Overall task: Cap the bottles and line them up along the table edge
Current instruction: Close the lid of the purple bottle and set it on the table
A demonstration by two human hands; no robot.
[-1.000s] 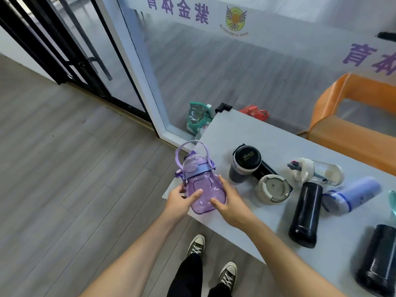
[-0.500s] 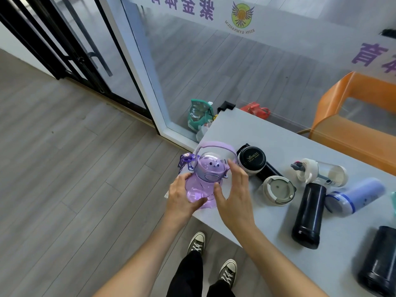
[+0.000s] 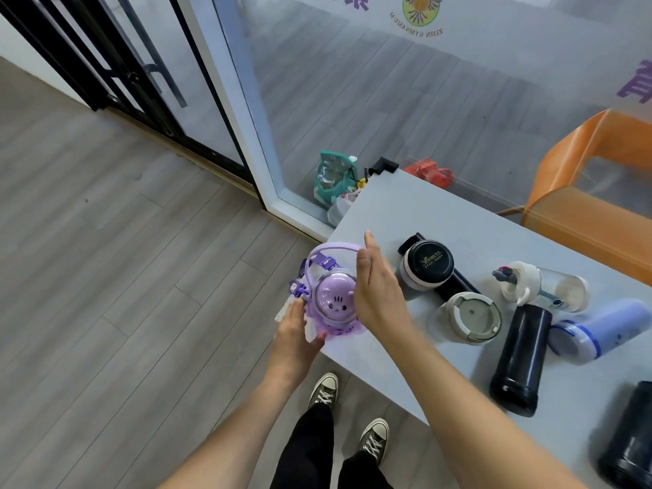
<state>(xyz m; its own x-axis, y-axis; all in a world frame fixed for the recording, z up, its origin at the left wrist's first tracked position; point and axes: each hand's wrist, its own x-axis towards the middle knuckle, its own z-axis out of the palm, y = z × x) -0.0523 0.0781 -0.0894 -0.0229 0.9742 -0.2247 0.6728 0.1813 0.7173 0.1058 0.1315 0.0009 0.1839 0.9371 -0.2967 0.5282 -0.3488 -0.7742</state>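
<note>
You have stood the purple bottle [image 3: 333,301] upright at the table [image 3: 405,206] corner, capped; your left hand [image 3: 294,333] cups its base, your right hand [image 3: 375,287] flattens open against it.

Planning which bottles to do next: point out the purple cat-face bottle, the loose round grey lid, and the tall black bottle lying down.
Purple cat-face bottle [image 3: 333,301]: head view, domed cap.
Loose round grey lid [image 3: 472,317]: head view, flat centre.
Tall black bottle [image 3: 522,358]: head view, mid-body.
</note>
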